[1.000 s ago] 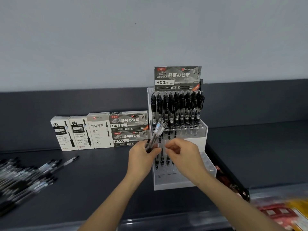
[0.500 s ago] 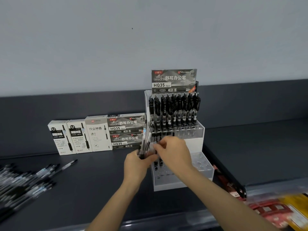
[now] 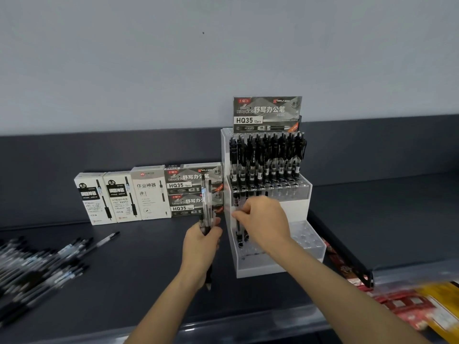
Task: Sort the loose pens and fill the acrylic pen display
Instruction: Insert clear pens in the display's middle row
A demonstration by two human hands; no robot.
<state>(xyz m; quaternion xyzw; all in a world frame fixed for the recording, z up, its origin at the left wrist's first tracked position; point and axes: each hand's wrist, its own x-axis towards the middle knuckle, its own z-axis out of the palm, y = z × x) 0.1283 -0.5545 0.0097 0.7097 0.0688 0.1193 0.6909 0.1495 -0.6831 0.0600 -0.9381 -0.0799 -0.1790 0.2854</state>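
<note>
Pens, slim clear-barrel type w/ black grips & clips: bundle (image 3: 207,209) held upright, tips down, in left hand (image 3: 201,247), fingers wrapped round lower barrels, just left of stepped clear acrylic pen display (image 3: 306,192). Meanwhile right hand (image 3: 264,219) pinches single pen (image 3: 238,229) by upper barrel, upright at left-end holes of mid tier. Top tier: full row. Mid tier: a few pens at left. Bottom tier: holes look vacant. Far left on dark tabletop (image 3: 149,259) lies loose pen pile (image 3: 37,266); white & grey pen boxes (image 3: 149,192) stand behind.

Handling (est.): light, stiff, smooth plastic, so apt to slide within a bundle. Take each at rubber grip or mid-barrel & keep vertical so tip finds hole.
</note>
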